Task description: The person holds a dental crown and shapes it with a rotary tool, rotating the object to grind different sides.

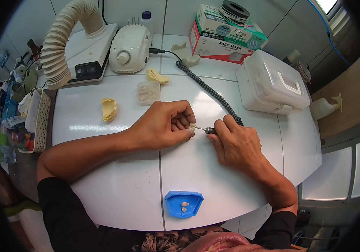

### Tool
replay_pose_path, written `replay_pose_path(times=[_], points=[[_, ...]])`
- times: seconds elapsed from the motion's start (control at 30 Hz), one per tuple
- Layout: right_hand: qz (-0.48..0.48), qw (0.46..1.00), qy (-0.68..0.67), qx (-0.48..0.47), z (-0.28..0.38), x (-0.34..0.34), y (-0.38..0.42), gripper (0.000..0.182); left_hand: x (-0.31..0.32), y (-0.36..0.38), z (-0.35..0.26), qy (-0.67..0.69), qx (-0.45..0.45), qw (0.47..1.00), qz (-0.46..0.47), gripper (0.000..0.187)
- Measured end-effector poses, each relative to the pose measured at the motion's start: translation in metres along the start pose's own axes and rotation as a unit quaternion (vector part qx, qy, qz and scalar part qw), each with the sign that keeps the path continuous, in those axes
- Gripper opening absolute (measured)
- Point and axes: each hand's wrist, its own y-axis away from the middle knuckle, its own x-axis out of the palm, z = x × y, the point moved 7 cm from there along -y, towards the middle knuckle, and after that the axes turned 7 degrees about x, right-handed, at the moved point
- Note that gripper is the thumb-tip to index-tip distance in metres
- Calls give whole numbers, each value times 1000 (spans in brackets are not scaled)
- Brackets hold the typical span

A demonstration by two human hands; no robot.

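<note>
Between the thumb and fingers of my left hand [163, 126] is a small cream-coloured piece [192, 127], tooth-like and mostly covered by the fingertips. My right hand [239, 145] grips a rotary handpiece [209, 130] like a pen. Its thin metal bur points left, the tip right at the cream piece. A coiled black cord [208, 89] runs from behind the right hand to a white control unit [129, 50]. Nearer my body, a blue tray [173, 202] holds a few small tooth-coloured pieces [184, 204].
Yellow dental casts [109, 109] and a clear box [148, 93] of small pieces lie beyond my left hand. A ribbed hose [54, 54] arches at back left. Face mask boxes [220, 44] and a white lidded case [268, 82] stand at back right; a basket [42, 122] is far left.
</note>
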Motion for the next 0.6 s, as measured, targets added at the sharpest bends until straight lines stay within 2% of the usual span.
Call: replay_pose_path(times=[0.6], points=[[-12, 1000, 2, 2, -2, 5, -1, 29, 2, -1, 5, 4, -19, 1000, 13, 24]])
